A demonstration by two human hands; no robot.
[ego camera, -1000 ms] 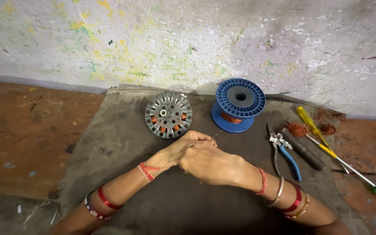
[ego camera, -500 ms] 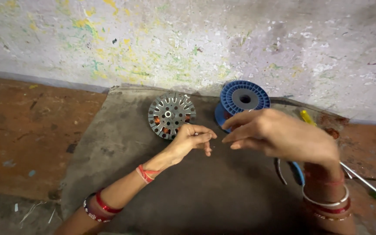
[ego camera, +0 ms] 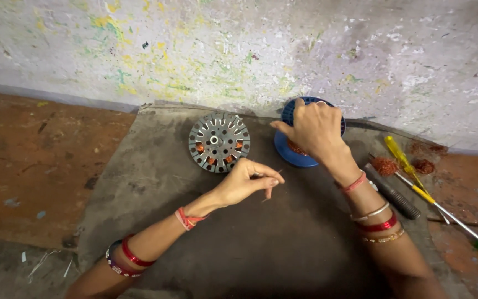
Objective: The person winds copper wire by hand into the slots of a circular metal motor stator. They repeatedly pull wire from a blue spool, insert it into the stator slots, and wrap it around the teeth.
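Note:
My right hand (ego camera: 315, 128) reaches forward and rests over a blue wire spool (ego camera: 289, 152) near the wall, fingers wrapped on its upper rim. My left hand (ego camera: 246, 180) hovers over the dark mat (ego camera: 156, 166), thumb and fingers pinched on a thin strand of copper wire (ego camera: 275, 173). A round grey metal motor stator (ego camera: 218, 142) with copper windings in its slots lies flat just beyond my left hand, to the left of the spool. Both wrists wear red threads and bangles.
To the right lie a yellow-handled screwdriver (ego camera: 399, 155), a long green-handled screwdriver (ego camera: 471, 235), a black-handled tool (ego camera: 396, 195) and clumps of scrap copper wire (ego camera: 384, 165). A paint-spattered wall (ego camera: 239, 50) stands behind. Reddish floor (ego camera: 29, 160) borders the mat on the left.
My right hand lifted off my left hand, moved up and away to the blue spool and settled on it. The left hand stayed near the mat's middle, still pinching the wire.

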